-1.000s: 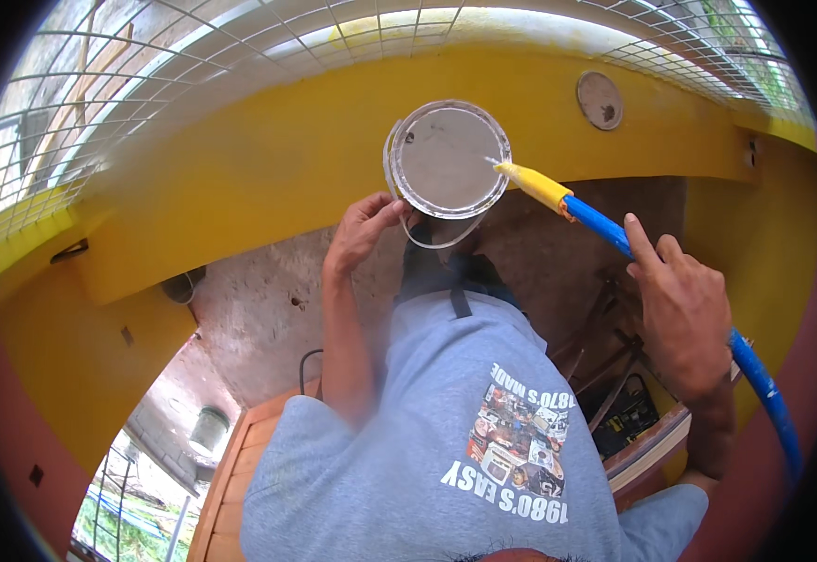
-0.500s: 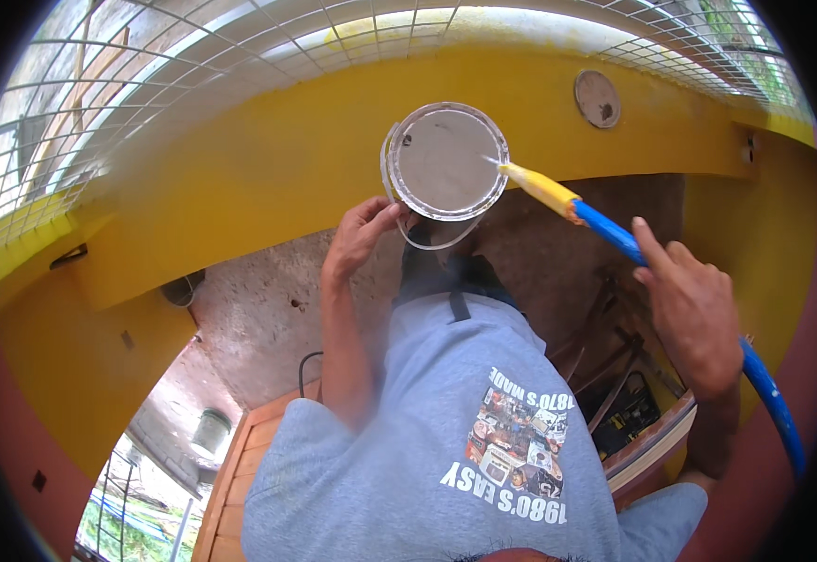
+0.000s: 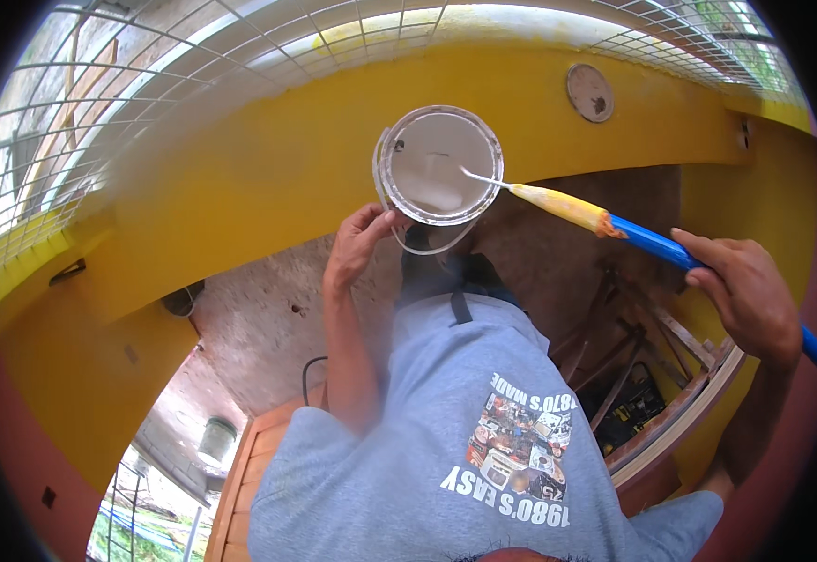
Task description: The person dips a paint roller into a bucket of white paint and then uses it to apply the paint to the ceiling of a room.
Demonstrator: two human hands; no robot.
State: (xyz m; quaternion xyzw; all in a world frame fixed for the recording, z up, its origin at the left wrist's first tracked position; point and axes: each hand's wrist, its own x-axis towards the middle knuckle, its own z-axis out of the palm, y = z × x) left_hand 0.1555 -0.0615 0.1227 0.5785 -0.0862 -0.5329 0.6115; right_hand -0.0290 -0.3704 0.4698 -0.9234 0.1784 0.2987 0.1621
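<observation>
My left hand (image 3: 363, 242) is closed on the rim side of a white plastic bucket (image 3: 396, 187), whose loop handle hangs down at the left and bottom. The bucket has pale grey-white contents, with a whiter elongated shape (image 3: 432, 192) that I cannot clearly make out. My right hand (image 3: 741, 295) grips a blue pole (image 3: 657, 241) with a worn yellow sleeve (image 3: 558, 204) at its end. From the sleeve a thin bent metal rod (image 3: 488, 180) reaches into the bucket.
A round paint-smeared lid (image 3: 589, 92) lies on the yellow ledge (image 3: 240, 169) below wire mesh (image 3: 71, 112). Lumber and tools (image 3: 633, 365) sit at lower right, a wooden panel (image 3: 268, 440) at lower left, a light green bucket (image 3: 216, 436) beyond it, and a dark pot (image 3: 182, 300) under the ledge.
My right hand and the pole have moved right, drawing the rod's visible part out across the bucket's rim. The bucket has shifted slightly left and down, and a whiter shape now shows inside.
</observation>
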